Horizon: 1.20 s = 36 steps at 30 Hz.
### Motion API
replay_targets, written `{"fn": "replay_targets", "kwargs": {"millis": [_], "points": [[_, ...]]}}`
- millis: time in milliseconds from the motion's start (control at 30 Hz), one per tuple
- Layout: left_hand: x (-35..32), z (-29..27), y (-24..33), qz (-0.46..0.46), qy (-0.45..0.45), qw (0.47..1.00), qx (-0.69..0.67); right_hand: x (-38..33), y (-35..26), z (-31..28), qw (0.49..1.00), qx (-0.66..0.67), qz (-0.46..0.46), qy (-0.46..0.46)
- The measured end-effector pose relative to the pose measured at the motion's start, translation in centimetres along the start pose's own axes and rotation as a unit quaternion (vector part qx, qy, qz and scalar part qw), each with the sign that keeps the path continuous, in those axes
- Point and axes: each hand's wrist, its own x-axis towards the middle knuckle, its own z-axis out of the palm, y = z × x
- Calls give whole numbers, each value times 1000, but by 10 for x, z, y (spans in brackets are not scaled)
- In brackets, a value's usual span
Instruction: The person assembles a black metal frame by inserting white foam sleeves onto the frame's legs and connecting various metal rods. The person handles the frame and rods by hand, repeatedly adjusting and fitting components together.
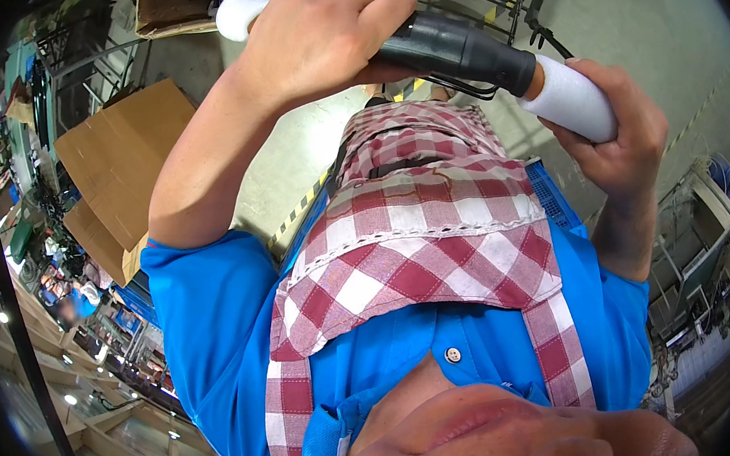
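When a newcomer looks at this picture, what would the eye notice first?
Probably the red-and-white checked cloth apron over the bright blue shirt, in the middle. Above it, the left hand and right hand hold a curved black bar with white, foam-like ends. A brown cardboard box shows at left.

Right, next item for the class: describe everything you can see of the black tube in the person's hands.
The black tube looks smooth and slightly shiny, like plastic or rubber. It slants down to the right across the upper picture, beyond the checked apron. The left hand wraps around it, hiding its left part. From its open right end emerges an orange-brown band, then a white sleeve, foam-like, gripped by the right hand.
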Motion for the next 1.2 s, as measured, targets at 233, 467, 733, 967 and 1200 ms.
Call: {"fn": "replay_targets", "kwargs": {"millis": [233,467,733,967,1200], "points": [[3,-11,6,-76,-139,974,-159,1,-2,-8,999,15,16,-47],[5,-15,13,-110,-246,943,-195,-5,-4,-7,998,19,8,-64],[0,-10,18,-77,-224,953,-190,-12,-4,-8,997,19,11,-72],[-8,-7,22,-66,-111,980,-153,-17,-4,0,998,29,6,-49],[3,-4,24,27,108,993,31,-9,-2,1,999,28,21,-23]]}}
